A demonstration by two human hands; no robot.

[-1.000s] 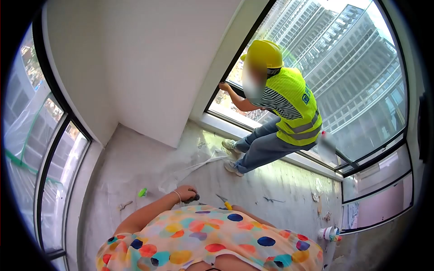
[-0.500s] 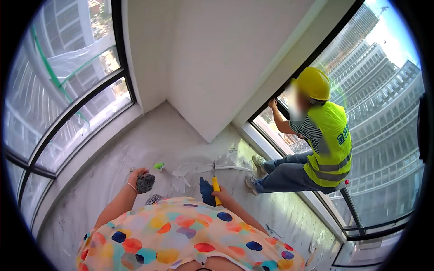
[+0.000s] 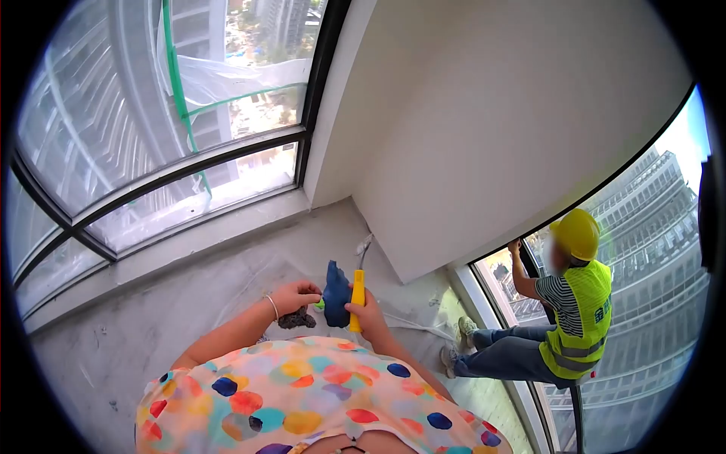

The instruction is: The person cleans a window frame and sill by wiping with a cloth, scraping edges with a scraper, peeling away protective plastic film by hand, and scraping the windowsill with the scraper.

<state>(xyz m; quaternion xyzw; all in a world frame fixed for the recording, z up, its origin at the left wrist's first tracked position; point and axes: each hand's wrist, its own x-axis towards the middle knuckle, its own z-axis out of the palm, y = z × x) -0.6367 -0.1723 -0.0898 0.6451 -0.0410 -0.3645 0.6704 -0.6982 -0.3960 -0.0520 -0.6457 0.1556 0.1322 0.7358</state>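
Observation:
My left hand is closed on a dark grey, rough clump that hangs below its fingers. Wrapped in my right hand is the yellow handle of a tool, whose thin blade points up and away from me. A dark blue cloth hangs from the same hand, just left of the handle. Both hands are close together in front of my body, with the cloth between them. A small bright green object shows partly between my left fingers and the cloth.
A co-worker in a yellow helmet and vest leans at the right window, one hand on its frame. A large window with black frames stands at the left. A white wall corner juts out between them. White plastic strips lie on the floor.
The view has swung left. My hands have come closer together, and the yellow-handled tool and blue cloth are now beside the clump. The co-worker appears farther right and lower.

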